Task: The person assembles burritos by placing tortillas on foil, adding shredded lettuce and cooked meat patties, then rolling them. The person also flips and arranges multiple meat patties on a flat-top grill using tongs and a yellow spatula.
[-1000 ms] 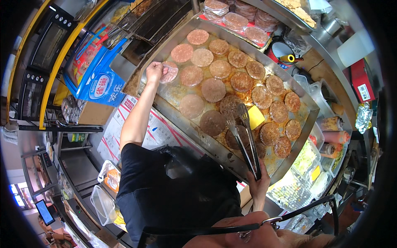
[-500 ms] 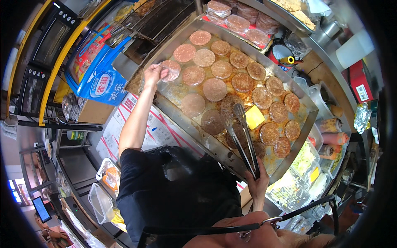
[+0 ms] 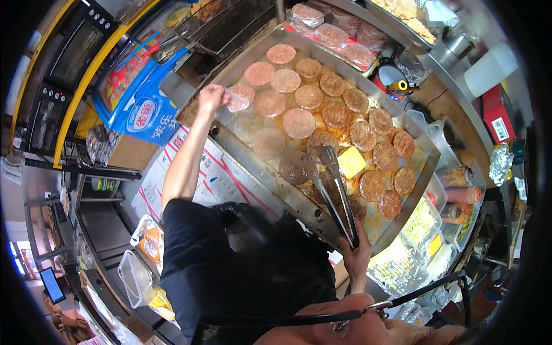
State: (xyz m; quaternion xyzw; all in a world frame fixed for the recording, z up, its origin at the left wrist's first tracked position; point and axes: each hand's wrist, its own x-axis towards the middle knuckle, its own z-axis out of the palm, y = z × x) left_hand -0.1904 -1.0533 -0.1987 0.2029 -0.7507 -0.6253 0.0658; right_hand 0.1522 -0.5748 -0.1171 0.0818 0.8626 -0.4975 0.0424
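Note:
At the griddle's far-left edge, my left hand [image 3: 213, 98] pinches a small clear plastic film [image 3: 237, 102]. The film hangs partly in front of a pale pink patty [image 3: 244, 92]. My right hand [image 3: 357, 253] grips metal tongs [image 3: 339, 201] at the near side. Their tips rest around the browned patties, close to a yellow cheese slice [image 3: 351, 162] lying on one patty. Raw, pinkish patties [image 3: 282, 54] fill the left part of the griddle [image 3: 230, 146]; darker cooked ones [image 3: 363, 135] cover the middle and right.
Film-wrapped patty stacks [image 3: 332, 34] stand on a red tray beyond the griddle. Tubs of shredded lettuce [image 3: 418, 221] and sauce bottles [image 3: 464, 195] line the right. A blue bag [image 3: 146, 115] sits at left, near ovens [image 3: 77, 52]. A metal tray of fried food [image 3: 409, 20] is above.
My left hand has shifted slightly up and left, and the film has come away from the patty's surface, now dangling from my fingers. The right hand and tongs have barely moved.

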